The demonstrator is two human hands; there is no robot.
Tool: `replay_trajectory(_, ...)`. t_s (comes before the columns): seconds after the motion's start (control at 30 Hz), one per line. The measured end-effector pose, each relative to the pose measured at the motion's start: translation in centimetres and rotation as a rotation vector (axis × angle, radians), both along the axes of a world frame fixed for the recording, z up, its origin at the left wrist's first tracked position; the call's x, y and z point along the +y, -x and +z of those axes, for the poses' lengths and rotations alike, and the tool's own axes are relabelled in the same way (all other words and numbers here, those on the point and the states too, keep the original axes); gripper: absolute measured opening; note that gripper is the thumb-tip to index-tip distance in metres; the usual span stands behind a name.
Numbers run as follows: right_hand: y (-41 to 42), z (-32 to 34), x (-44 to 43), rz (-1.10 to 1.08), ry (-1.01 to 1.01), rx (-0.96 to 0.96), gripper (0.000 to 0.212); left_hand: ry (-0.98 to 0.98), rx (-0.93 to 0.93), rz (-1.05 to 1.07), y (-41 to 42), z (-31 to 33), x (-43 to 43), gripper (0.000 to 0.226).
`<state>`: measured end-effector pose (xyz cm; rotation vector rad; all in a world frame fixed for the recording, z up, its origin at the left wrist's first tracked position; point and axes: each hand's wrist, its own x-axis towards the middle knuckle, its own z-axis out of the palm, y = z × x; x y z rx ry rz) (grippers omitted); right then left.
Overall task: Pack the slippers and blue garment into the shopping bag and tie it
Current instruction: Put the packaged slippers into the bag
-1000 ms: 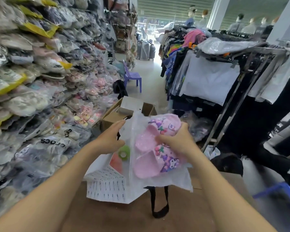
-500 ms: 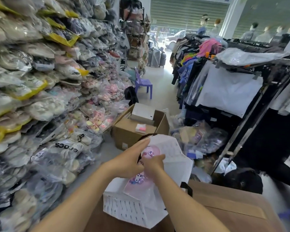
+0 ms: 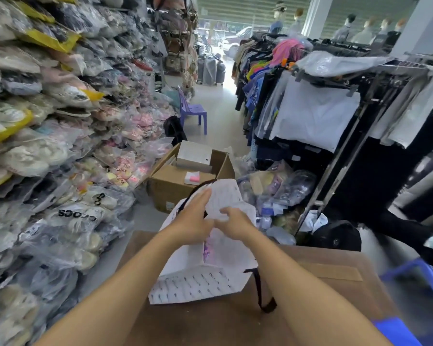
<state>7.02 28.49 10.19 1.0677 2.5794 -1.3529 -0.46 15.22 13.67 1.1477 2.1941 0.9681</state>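
- Now the right hand [image 3: 231, 222] and left hand [image 3: 195, 221] both pinch the bag [image 3: 198, 283] mouth, slippers let go.
- Slippers [image 3: 207, 248], held outside a second ago, sit inside the bag, pink just showing.
- No blue garment seen; it likely comes next.

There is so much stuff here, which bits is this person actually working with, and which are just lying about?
In use: white shopping bag; pink slippers inside; left hand; right hand.

Lying about: cardboard box, purple chair, bagged shoes, clothes rack.
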Motion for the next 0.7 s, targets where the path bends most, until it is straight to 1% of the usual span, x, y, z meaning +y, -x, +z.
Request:
replay_trajectory(0.07,-2.8,1.5,1.2,-0.029,-0.016,0.093,0.053,0.042,0.021,0.037,-1.2,-0.3,2.0,0.080)
replay_trajectory(0.13,-6.1,2.5,2.4,-0.075,-0.063,0.136,0.043,0.113,0.078,0.061,-2.6,-1.3,3.7,0.081)
replay_trajectory(0.2,-10.1,2.8,3.9,-0.110,-0.159,0.076,0.037,0.167,0.148,0.078,-3.8,-2.8,5.1,0.083)
replay_trajectory(0.27,-14.3,2.8,5.7,-0.135,-0.272,-0.049,0.036,0.214,0.202,0.092,-4.5,-4.2,6.2,0.083)
replay_trajectory(0.33,-18.6,1.5,7.6,-0.187,-0.316,-0.247,0.041,0.233,0.262,0.087,-5.3,-5.2,6.9,0.082)
replay_trajectory(0.4,-22.7,-0.3,9.1,-0.233,-0.362,-0.511,0.044,0.291,0.304,0.058,-6.2,-6.0,7.2,0.083)
replay_trajectory(0.43,-24.7,-1.3,9.8,-0.273,-0.375,-0.621,0.052,0.321,0.304,0.045,-6.7,-6.4,7.2,0.082)
replay_trajectory(0.5,-28.6,-3.4,10.8,-0.446,-0.241,-0.803,0.079,0.359,0.311,0.022,-7.6,-7.2,7.1,0.081)
replay_trajectory(0.53,-30.5,-4.5,11.2,-0.519,-0.180,-0.889,0.089,0.370,0.316,0.021,-8.0,-7.4,7.1,0.081)
replay_trajectory(0.57,-32.2,-5.8,11.8,-0.523,-0.125,-0.974,0.092,0.374,0.323,0.025,-8.1,-7.6,7.1,0.080)
replay_trajectory(0.63,-35.2,-8.8,12.6,-0.485,-0.019,-1.063,0.093,0.379,0.333,0.035,-8.3,-7.8,7.2,0.080)
replay_trajectory(0.7,-36.8,-12.4,13.0,-0.466,0.034,-1.054,0.098,0.386,0.341,0.037,-8.4,-7.8,7.3,0.080)
